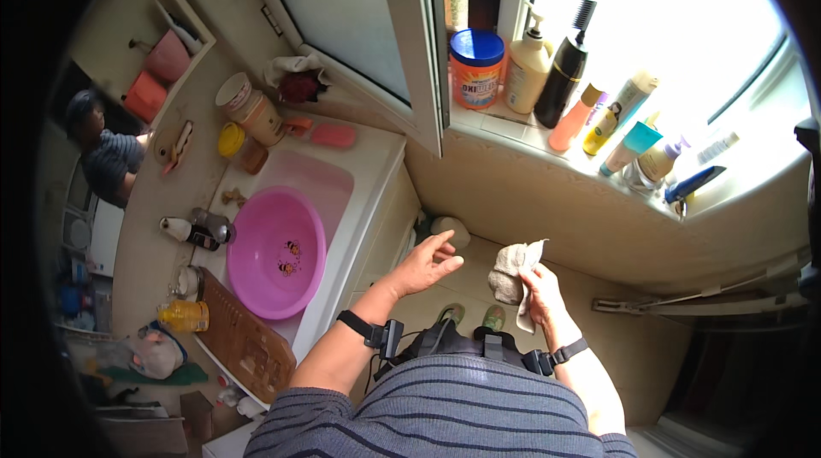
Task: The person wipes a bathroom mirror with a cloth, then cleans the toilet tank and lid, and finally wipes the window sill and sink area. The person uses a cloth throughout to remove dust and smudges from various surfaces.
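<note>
My right hand grips a crumpled, light grey-beige cloth in front of my body, above the tiled floor. Part of the cloth hangs below the fingers, and a corner sticks up at the top. To its left, my left hand is held in the air with fingers apart and nothing in it. Nearest to that hand on the left is the white sink counter. A pink plastic basin with printed bees sits in the sink there.
Bottles and tubes, among them an orange tub with a blue lid, line the windowsill. An opened window sash juts inward. Jars and a brown wooden washboard flank the basin. A mirror hangs at left.
</note>
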The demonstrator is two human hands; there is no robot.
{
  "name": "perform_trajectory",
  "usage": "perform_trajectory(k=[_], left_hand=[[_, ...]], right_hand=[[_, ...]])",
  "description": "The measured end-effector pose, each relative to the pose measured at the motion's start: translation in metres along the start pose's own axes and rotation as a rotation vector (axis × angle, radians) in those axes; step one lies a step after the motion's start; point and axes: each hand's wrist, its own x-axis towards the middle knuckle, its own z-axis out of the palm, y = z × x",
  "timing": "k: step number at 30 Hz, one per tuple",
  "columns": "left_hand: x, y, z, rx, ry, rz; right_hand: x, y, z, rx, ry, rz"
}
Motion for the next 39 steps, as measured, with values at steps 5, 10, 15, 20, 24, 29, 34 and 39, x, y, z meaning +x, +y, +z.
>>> perform_trajectory(k=[5,10,15,20,24,29,34,39], left_hand=[[0.001,-0.010,0.035,-0.004,0.116,0.170],[-0.007,0.013,0.031,-0.398,0.463,0.069],[-0.028,0.025,-0.020,-0.619,0.762,0.160],[-0.008,0.029,-0.095,-0.616,0.941,0.311],[0.021,0.016,-0.153,-0.703,1.035,0.344],[0.053,0.008,-0.214,-0.710,1.074,0.369],[0.093,0.023,-0.251,-0.651,0.985,0.407],[0.175,0.036,-0.286,-0.304,0.870,0.527]], right_hand=[[0.005,-0.039,0.077,-0.027,-0.486,0.163],[0.010,-0.068,0.088,-0.360,-0.644,0.000],[0.046,-0.092,0.095,-0.443,-0.423,-0.208],[0.070,-0.137,0.164,-0.599,-0.303,-0.721],[0.084,-0.167,0.221,-0.647,-0.140,-0.967],[0.094,-0.180,0.265,-0.641,-0.035,-1.012],[0.099,-0.182,0.262,-0.804,-0.018,-1.154],[0.103,-0.180,0.259,-0.746,-0.001,-1.096]])
